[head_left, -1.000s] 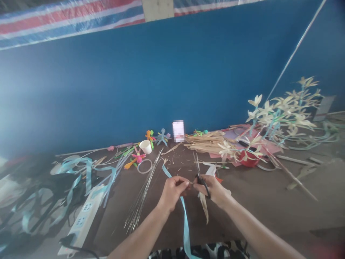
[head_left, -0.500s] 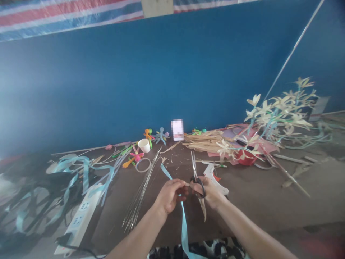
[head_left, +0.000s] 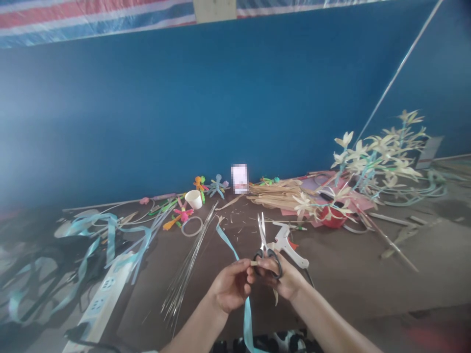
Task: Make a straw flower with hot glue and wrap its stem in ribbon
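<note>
My left hand (head_left: 230, 285) is closed in a pinch on a light blue ribbon (head_left: 246, 317) that runs from the table back toward me. My right hand (head_left: 281, 279) is closed around black-handled scissors (head_left: 264, 243), blades pointing up and away. A pale dried leaf strip (head_left: 275, 296) hangs below my right hand. The two hands touch at the fingertips above the brown table (head_left: 368, 274).
A white glue gun (head_left: 289, 243) lies just beyond my hands. A bundle of thin wires (head_left: 187, 269) lies to the left, with a white power strip (head_left: 101, 301) and blue ribbons (head_left: 110, 235). Straw flowers (head_left: 375, 157), a red bowl (head_left: 333, 219), a paper cup (head_left: 194, 198) and small figures stand further back.
Both hands have drawn closer to me, still joined. The scissors now stand more upright, and the glue gun behind them has come into full view.
</note>
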{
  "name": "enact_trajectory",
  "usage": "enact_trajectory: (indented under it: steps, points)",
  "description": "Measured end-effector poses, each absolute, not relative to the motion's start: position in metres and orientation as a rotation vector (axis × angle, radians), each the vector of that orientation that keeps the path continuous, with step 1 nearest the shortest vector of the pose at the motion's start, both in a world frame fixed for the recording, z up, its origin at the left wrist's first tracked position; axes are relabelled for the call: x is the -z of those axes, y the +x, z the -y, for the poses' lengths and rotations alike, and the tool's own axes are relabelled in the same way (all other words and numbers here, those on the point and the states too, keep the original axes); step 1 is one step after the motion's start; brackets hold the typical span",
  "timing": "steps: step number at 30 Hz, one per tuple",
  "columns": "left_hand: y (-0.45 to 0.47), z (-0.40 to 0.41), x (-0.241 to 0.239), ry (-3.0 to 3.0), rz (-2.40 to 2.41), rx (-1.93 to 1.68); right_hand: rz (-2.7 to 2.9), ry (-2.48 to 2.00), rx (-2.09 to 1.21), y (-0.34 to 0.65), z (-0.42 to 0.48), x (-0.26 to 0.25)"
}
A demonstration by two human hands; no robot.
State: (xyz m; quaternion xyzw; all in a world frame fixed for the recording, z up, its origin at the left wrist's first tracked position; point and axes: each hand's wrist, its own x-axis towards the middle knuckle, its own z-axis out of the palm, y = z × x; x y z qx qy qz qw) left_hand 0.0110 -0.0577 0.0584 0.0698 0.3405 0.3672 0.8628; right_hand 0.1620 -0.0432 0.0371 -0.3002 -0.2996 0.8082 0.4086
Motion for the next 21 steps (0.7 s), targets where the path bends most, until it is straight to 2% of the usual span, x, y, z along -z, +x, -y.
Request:
enact_trajectory:
  steps: [5, 13, 21]
  points:
    - [0.010, 0.057, -0.057, 0.130, -0.846, -0.879, 0.839, -0.833, -1.902, 0.171, 0.046, -0.037]
    - [-0.013, 0.020, -0.047, 0.571, -1.202, -1.129, 1.365, -1.515, -1.216, 0.223, 0.056, -0.019]
    - [0.009, -0.027, -0.039, 1.073, -1.403, -1.031, 1.753, -1.757, -0.808, 0.208, 0.059, -0.021]
